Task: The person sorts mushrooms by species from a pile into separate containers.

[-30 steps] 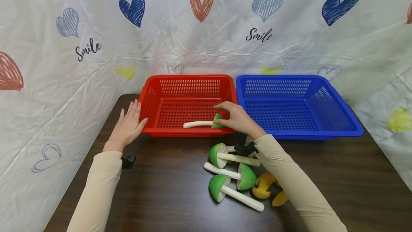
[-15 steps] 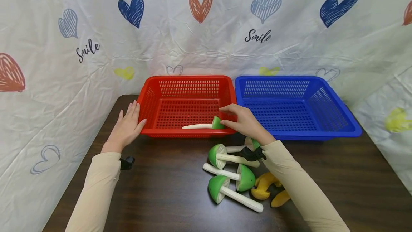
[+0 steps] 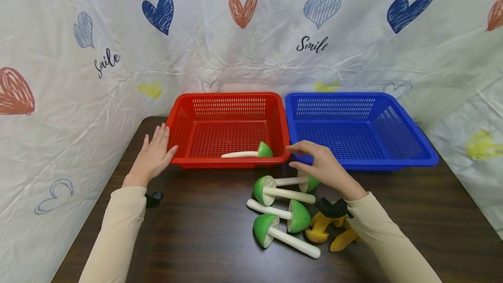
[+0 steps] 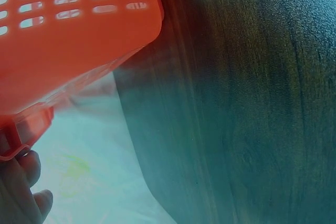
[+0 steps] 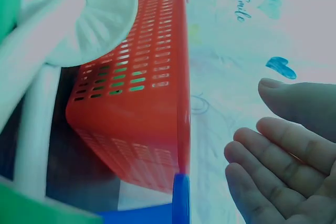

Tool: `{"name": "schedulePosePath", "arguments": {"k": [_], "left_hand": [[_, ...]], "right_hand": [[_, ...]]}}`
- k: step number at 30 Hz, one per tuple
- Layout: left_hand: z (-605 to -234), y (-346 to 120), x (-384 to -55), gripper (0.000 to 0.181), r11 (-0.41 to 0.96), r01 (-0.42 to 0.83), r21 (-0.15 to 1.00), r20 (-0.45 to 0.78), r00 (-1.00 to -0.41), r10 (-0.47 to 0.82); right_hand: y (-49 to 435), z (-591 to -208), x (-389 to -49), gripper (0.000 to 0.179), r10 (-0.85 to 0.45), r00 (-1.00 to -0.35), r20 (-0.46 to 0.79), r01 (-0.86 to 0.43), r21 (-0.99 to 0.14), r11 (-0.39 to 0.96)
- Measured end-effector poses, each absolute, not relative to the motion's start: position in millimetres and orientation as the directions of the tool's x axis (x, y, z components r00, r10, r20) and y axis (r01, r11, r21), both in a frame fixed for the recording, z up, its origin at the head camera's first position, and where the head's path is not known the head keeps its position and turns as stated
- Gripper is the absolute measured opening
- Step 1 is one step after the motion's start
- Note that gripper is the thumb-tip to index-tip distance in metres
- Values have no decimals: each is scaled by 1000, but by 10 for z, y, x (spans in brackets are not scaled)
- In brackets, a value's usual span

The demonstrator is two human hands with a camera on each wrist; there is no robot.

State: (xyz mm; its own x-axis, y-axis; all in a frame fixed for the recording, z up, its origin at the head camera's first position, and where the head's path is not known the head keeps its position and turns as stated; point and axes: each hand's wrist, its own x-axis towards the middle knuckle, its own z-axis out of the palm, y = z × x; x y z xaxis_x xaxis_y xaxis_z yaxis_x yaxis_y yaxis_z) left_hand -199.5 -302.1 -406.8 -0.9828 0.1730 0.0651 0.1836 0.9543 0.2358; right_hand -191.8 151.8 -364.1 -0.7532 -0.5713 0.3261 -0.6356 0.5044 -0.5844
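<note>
My left hand rests with straight fingers against the left rim of the red basket. In the left wrist view its fingertips show at that basket's rim. One toy mushroom with a green cap and white stem lies inside the basket along the front wall. My right hand hovers near the front corners where the two baskets meet, fingers relaxed and apart, nothing between them. Below it on the table several more green mushrooms lie in a row.
A blue basket stands right of the red one. Yellow-brown mushrooms lie partly behind my right wrist on the dark wooden table. A white curtain with printed hearts hangs behind.
My right hand has let go of the green mushroom in the red basket and moved right and toward me. The mushroom has settled by the front wall. My left hand stays at the rim.
</note>
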Motion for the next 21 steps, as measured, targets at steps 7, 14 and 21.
{"name": "schedulePosePath", "arguments": {"k": [7, 14, 21], "left_hand": [[-4061, -3016, -1984, 70, 953, 185, 239, 66, -982, 174], [-4060, -3016, -1986, 70, 954, 181, 238, 56, -983, 173], [-4055, -3022, -1988, 70, 953, 185, 241, 61, -983, 176]], "right_hand": [[1706, -3696, -1736, 34, -586, -720, 372, -683, -531, 502], [1840, -3777, -1590, 33, -590, -703, 397, -702, -525, 482], [1926, -3897, -1459, 31, -596, -731, 334, -663, -555, 503]]}}
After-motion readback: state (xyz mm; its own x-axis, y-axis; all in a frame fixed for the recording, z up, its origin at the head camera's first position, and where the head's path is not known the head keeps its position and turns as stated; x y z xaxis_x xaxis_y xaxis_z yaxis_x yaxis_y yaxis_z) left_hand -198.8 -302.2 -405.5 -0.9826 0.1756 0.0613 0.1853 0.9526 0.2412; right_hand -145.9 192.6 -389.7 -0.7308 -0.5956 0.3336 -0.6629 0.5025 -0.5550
